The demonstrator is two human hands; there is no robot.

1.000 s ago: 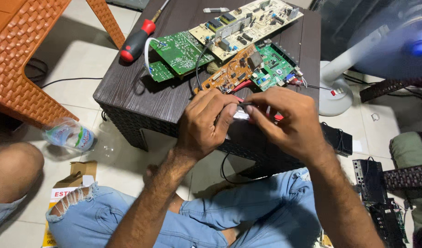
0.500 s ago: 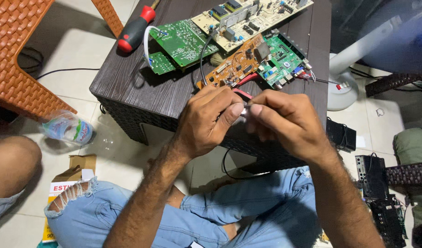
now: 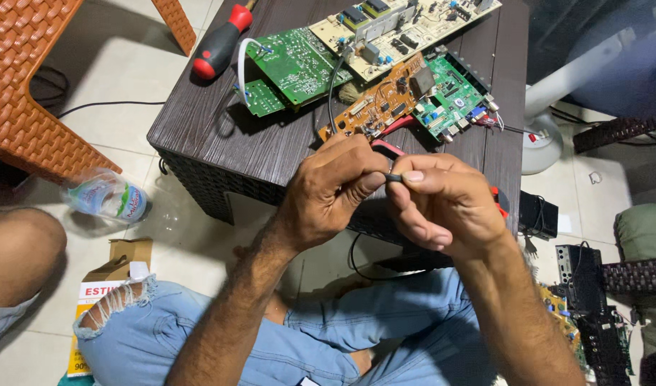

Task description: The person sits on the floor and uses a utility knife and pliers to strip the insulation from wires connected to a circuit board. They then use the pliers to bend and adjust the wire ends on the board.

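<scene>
Hands now sit nearer the table edge; left hand (image 3: 328,189) and right hand (image 3: 442,204) both pinch small black part (image 3: 393,176) between fingertips.

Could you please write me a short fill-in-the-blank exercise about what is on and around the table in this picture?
1. The left hand and right hand pinch a small dark part ____ them.
2. The screwdriver has a red and ____ handle.
3. The plastic bottle lies on the ____.
4. The orange circuit board rests on the dark ____.

Missing words: between; black; floor; table
</scene>
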